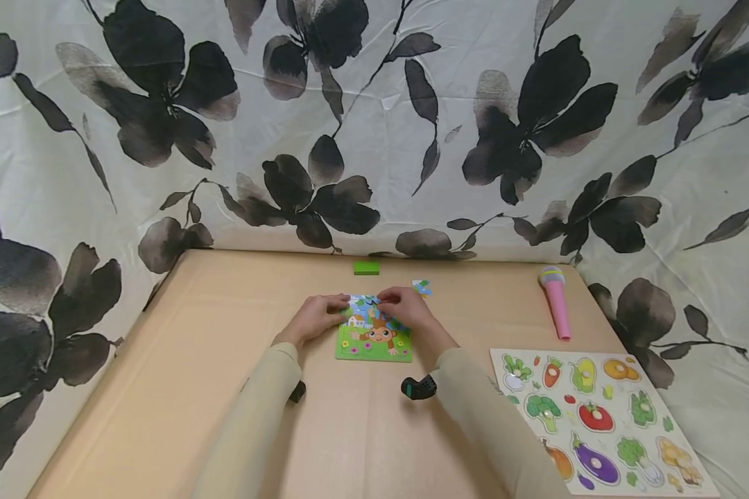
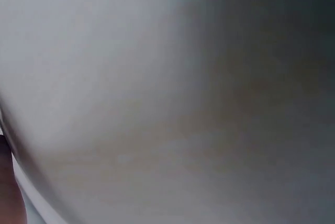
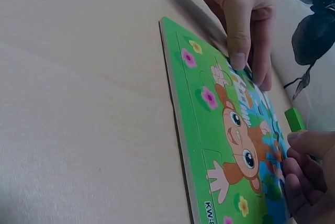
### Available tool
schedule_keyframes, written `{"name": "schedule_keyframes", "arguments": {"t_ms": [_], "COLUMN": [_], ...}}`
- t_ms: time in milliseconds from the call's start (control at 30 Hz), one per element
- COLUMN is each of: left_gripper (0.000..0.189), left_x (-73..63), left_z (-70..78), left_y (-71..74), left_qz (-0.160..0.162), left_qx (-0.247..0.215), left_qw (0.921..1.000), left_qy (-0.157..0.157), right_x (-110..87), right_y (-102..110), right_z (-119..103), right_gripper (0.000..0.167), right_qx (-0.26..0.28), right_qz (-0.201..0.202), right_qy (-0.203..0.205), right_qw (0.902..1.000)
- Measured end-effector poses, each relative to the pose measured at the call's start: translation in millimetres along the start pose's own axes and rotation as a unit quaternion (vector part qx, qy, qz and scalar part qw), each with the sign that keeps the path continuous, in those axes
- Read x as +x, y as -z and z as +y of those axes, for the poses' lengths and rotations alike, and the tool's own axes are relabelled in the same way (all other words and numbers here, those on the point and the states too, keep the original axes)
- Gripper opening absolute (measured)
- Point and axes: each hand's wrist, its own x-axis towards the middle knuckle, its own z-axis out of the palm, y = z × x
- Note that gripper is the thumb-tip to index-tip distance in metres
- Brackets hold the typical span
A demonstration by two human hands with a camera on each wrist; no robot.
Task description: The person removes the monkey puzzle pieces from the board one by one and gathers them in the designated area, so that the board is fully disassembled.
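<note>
A small jigsaw puzzle with a monkey on green grass lies on the table. My left hand grips its upper left edge, the thumb on the printed face and the fingers along the side. My right hand is at the upper right part, its curled fingers and thumb holding at the blue top edge. Those fingers hide what lies beneath them. Just beyond the right hand lies a loose blue puzzle piece. The left wrist view is mostly a blurred pale surface.
A green block sits near the table's back edge. At the right are a pink toy microphone and a vegetable picture board, partly behind my right sleeve. A floral cloth hangs behind the table.
</note>
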Motion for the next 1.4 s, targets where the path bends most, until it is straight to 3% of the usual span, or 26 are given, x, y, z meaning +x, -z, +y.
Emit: {"name": "schedule_keyframes", "arguments": {"t_ms": [200, 567, 933, 1400], "left_gripper": [0.037, 0.037, 0.036, 0.038], "left_x": [-0.6, 1.0, 1.7, 0.0], "left_z": [2.3, 1.0, -3.8, -1.4], "left_y": [2.1, 4.2, 2.7, 2.6], "left_qz": [-0.016, -0.021, -0.021, -0.017], "left_qx": [-0.007, -0.007, -0.001, -0.002], "left_qw": [0.9997, 0.9995, 0.9997, 0.9999], "left_qy": [0.019, 0.022, 0.01, 0.001], "right_x": [2.1, 5.1, 7.0, 5.5], "right_y": [-5.8, -20.8, -23.9, -25.3], "right_z": [-4.2, -13.0, -17.4, -17.5], "right_gripper": [0.022, 0.023, 0.024, 0.015], "right_qx": [-0.028, -0.09, -0.142, -0.107], "right_qz": [-0.002, -0.014, -0.043, -0.02], "right_qy": [0.004, 0.064, 0.006, -0.005], "right_qw": [0.9996, 0.9938, 0.9889, 0.9941]}}
